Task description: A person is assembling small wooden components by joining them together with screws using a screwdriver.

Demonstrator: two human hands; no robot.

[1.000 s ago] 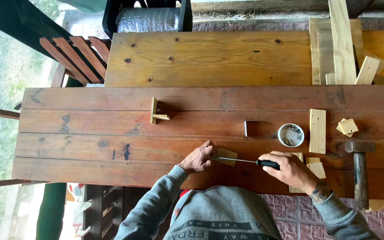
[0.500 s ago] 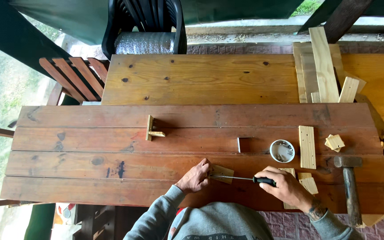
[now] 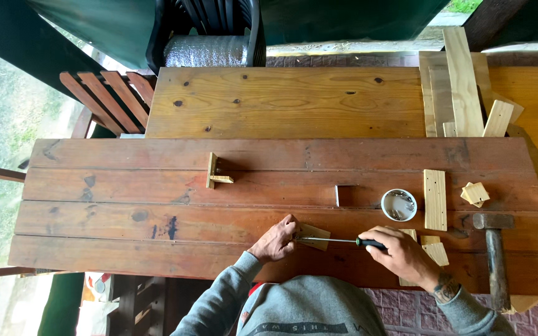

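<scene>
Fig.: overhead view of person at red-brown plank table [image 3: 126, 218]; landmark = small wood block [image 3: 314, 236] near the table's near edge.

Change vs. frames 1.0 s and 0.5 s ago: none of substance. Both hands and the tool keep the same pose; only the camera has shifted. Reading: work on the block is ongoing, same step.

Near: left hand [image 3: 275, 241] just left of block, fingers curled, pinning it to the table. Right hand [image 3: 403, 255] to block's right, closed round the dark handle of a screwdriver [image 3: 337, 240]; shaft runs horizontally, tip meeting the block.

Mid: beyond-right of block, round white tin [image 3: 398, 205], upright drilled strip [image 3: 434, 199], hammer [image 3: 496, 255] w/ wooden handle, offcuts. Beyond-left, T-shaped wood assembly [image 3: 215, 172].

Far: paler table [image 3: 281, 102], stacked boards [image 3: 462, 81].
</scene>
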